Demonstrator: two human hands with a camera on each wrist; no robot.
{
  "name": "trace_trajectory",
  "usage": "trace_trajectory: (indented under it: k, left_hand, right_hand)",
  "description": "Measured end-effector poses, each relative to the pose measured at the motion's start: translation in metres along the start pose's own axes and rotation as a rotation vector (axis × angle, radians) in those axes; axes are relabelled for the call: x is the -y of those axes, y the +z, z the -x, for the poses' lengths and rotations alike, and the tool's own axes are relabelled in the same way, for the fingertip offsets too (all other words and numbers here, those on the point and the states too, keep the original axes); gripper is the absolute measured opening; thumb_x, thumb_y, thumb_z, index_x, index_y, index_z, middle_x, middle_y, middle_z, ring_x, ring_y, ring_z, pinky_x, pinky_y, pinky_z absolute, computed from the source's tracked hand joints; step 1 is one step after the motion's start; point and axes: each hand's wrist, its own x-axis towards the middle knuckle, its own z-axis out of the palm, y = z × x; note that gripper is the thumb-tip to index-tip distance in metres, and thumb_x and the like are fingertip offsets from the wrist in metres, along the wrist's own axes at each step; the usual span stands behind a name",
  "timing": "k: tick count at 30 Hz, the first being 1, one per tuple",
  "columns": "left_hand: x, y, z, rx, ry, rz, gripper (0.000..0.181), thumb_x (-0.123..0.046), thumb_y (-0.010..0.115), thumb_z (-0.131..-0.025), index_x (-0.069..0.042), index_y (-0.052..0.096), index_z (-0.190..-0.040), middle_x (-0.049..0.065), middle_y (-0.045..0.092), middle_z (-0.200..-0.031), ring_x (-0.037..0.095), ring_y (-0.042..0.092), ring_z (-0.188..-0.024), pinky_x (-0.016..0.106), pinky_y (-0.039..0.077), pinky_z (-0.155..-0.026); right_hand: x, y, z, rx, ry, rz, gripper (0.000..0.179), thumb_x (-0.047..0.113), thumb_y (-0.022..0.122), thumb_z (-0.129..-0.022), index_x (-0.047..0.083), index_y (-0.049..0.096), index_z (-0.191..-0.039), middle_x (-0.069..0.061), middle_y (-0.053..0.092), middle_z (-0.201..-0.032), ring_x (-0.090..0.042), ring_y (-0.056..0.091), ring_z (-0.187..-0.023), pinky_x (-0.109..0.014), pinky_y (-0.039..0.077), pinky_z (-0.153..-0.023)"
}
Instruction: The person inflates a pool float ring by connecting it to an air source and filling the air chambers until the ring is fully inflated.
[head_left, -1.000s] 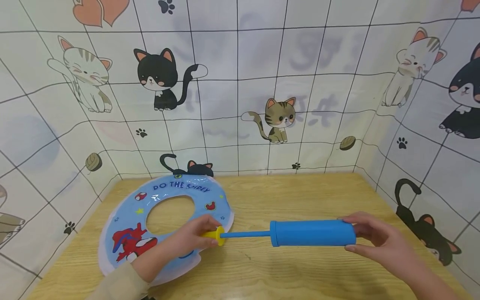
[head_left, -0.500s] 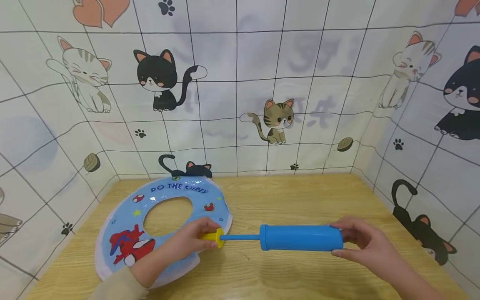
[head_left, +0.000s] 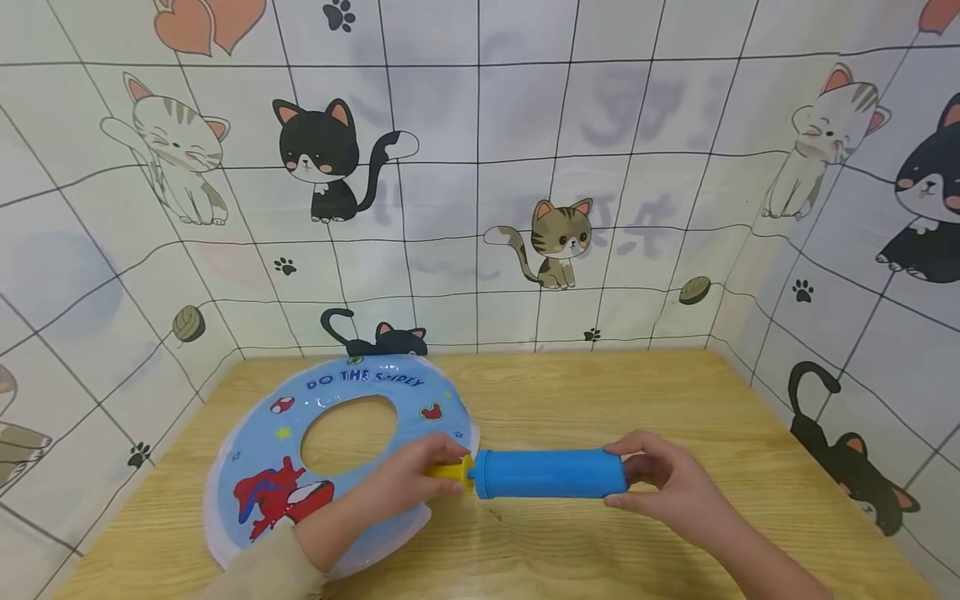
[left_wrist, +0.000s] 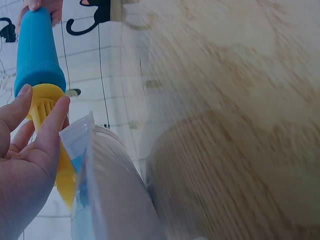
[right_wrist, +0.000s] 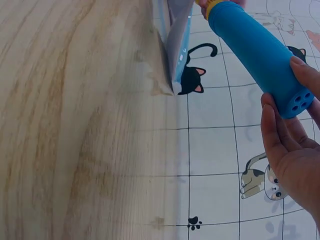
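A blue hand pump (head_left: 551, 474) is held level above the table between both hands. My left hand (head_left: 411, 482) grips its yellow handle (left_wrist: 46, 104), which sits close against the end of the blue barrel. The far end of the barrel is pinched by my right hand (head_left: 667, 479) between thumb and fingers; several small holes show in that end cap in the right wrist view. Beneath and behind my left forearm lies a light blue swim ring (head_left: 258, 433) with a cartoon print, partly puffed up and partly hidden by the arm.
The wooden table (head_left: 600, 392) extends under the pump and ring. A white grid-patterned wall cover (head_left: 450, 108) with cartoon cats closes off the back and both sides.
The pump's barrel and my right hand have moved left toward my left hand. The blue rod, long before, has slid almost wholly into the barrel.
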Motion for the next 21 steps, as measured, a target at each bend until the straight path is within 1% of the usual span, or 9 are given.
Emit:
trace_trajectory:
  k: [5,7,10,14,17,19,21]
  left_hand:
    - [-0.006,0.006,-0.002,0.017,-0.018,0.036,0.034,-0.014,0.074,-0.087,-0.006,0.060,-0.117,0.009,0.066,-0.119,0.030,0.060,-0.112,0.044,0.049,-0.093]
    - [-0.008,0.006,-0.002,0.023,-0.021,0.038,0.033,-0.014,0.074,-0.087,-0.007,0.060,-0.117,0.009,0.066,-0.118,0.030,0.061,-0.112,0.043,0.050,-0.093]
    - [-0.007,0.003,-0.002,0.027,-0.012,0.037,0.033,-0.014,0.074,-0.088,-0.007,0.060,-0.117,0.008,0.065,-0.119,0.030,0.060,-0.113,0.044,0.049,-0.094]
    - [-0.002,-0.004,-0.002,0.027,-0.007,0.024,0.032,-0.013,0.073,-0.088,-0.008,0.061,-0.117,0.007,0.063,-0.120,0.030,0.058,-0.115,0.045,0.046,-0.097]
    - [0.001,-0.010,0.002,0.027,-0.029,0.013,0.032,-0.015,0.073,-0.088,-0.010,0.061,-0.117,0.006,0.063,-0.120,0.029,0.058,-0.115,0.046,0.045,-0.098]
    - [0.003,-0.014,0.005,0.026,-0.043,0.011,0.032,-0.017,0.073,-0.088,-0.012,0.061,-0.118,0.006,0.063,-0.122,0.029,0.058,-0.116,0.048,0.044,-0.099]
    - [0.005,-0.017,0.007,0.022,-0.052,0.003,0.033,-0.020,0.074,-0.088,-0.013,0.061,-0.118,0.007,0.062,-0.124,0.030,0.057,-0.118,0.049,0.043,-0.100]
  right_hand:
    - [0.002,0.005,0.001,0.009,0.001,0.027,0.047,0.009,0.081,-0.079,0.001,0.059,-0.120,-0.022,0.057,-0.115,-0.021,0.066,-0.090,-0.033,0.055,-0.077]
    - [0.003,0.004,0.002,0.014,-0.005,0.032,0.046,0.009,0.080,-0.080,0.002,0.059,-0.120,-0.021,0.057,-0.116,-0.020,0.065,-0.090,-0.032,0.055,-0.077]
    - [0.004,0.001,0.004,0.014,-0.052,0.055,0.047,0.007,0.080,-0.079,0.004,0.059,-0.121,-0.017,0.058,-0.115,-0.020,0.065,-0.089,-0.031,0.055,-0.076]
    - [0.006,-0.010,0.008,-0.017,-0.137,0.128,0.049,0.002,0.081,-0.076,0.005,0.061,-0.121,-0.004,0.060,-0.116,-0.019,0.065,-0.087,-0.027,0.054,-0.077]
    - [0.006,-0.022,0.014,-0.037,-0.145,0.163,0.052,-0.001,0.081,-0.075,0.004,0.062,-0.122,0.003,0.060,-0.118,-0.018,0.066,-0.088,-0.024,0.053,-0.079]
    - [0.007,-0.031,0.018,-0.040,-0.155,0.180,0.053,-0.003,0.081,-0.074,0.002,0.061,-0.123,0.005,0.060,-0.119,-0.017,0.066,-0.089,-0.024,0.053,-0.079]
    - [0.006,-0.041,0.022,-0.045,-0.174,0.191,0.055,-0.006,0.080,-0.073,0.002,0.060,-0.124,0.004,0.059,-0.121,-0.016,0.065,-0.092,-0.024,0.053,-0.079]
